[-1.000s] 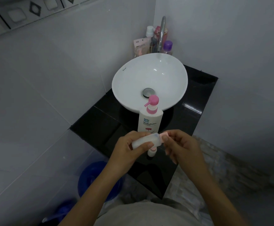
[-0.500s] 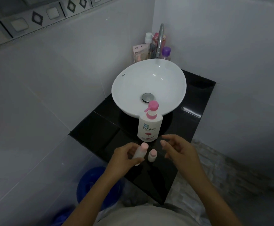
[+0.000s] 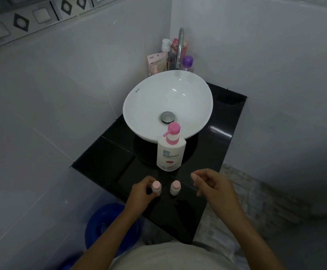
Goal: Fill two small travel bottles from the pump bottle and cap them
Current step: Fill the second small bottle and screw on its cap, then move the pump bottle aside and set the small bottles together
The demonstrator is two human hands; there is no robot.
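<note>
A white pump bottle (image 3: 171,152) with a pink pump head stands on the black counter (image 3: 119,158), just in front of the basin. Two small white travel bottles with pink caps stand upright side by side near the counter's front edge. My left hand (image 3: 142,193) wraps its fingers around the left travel bottle (image 3: 156,187), which rests on the counter. The right travel bottle (image 3: 175,188) stands free. My right hand (image 3: 212,186) hovers to its right, fingers loosely curled and apart, holding nothing.
A white bowl basin (image 3: 167,106) with a metal drain sits on the counter under a chrome tap (image 3: 180,47). Several toiletry bottles (image 3: 187,63) crowd the corner behind it. A blue bucket (image 3: 108,230) stands on the floor at lower left. Tiled walls close in on both sides.
One second ago both hands held a travel bottle sideways, the right hand at its cap. My left hand has since set it upright on the counter beside the other; my right hand let go and drew away.
</note>
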